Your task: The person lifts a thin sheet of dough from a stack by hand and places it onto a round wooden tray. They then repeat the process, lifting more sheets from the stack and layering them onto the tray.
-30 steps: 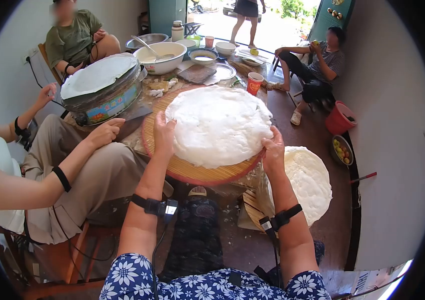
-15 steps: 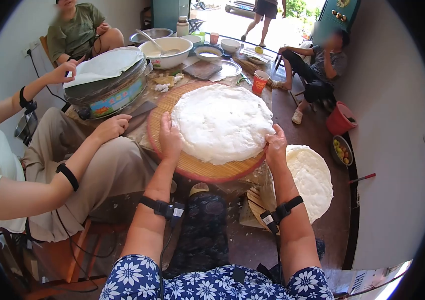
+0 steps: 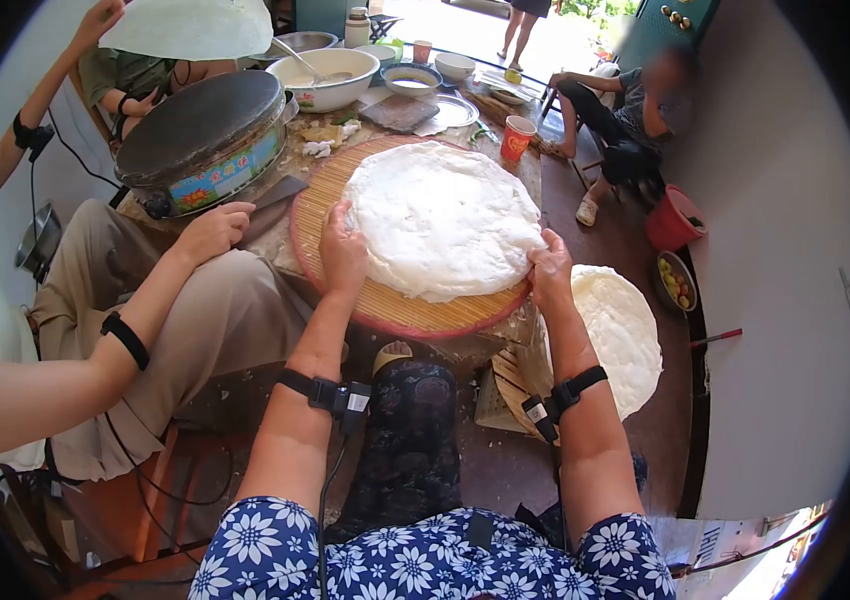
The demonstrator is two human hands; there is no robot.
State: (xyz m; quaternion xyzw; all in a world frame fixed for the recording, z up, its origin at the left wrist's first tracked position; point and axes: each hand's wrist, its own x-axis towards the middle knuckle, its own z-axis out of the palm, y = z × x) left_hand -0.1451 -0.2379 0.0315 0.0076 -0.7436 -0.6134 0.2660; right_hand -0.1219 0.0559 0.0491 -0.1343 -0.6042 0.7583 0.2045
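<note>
A stack of thin white round pancakes (image 3: 445, 220) lies on a round woven bamboo board (image 3: 395, 305) with a red rim. My left hand (image 3: 345, 252) holds the stack's left edge, fingers close together. At the lower right edge, my right hand (image 3: 551, 270) pinches the pancakes' border between thumb and fingers. The fingertips under the edges are hidden. Beside my right forearm, lower down, a second pile of white pancakes (image 3: 617, 340) rests on a slatted wooden piece (image 3: 511, 392).
On my left, a co-worker lifts a thin white sheet (image 3: 190, 28) above a round dark griddle (image 3: 200, 115), a flat blade (image 3: 280, 192) by the other hand. Behind the board stand a white basin (image 3: 330, 92) with a ladle, bowls and a red paper cup (image 3: 517, 138). A person sits at right.
The co-worker's sheet has gone up off the griddle, baring its dark top. My hands keep their hold on the pancake stack, with little movement. The view has tilted slightly.
</note>
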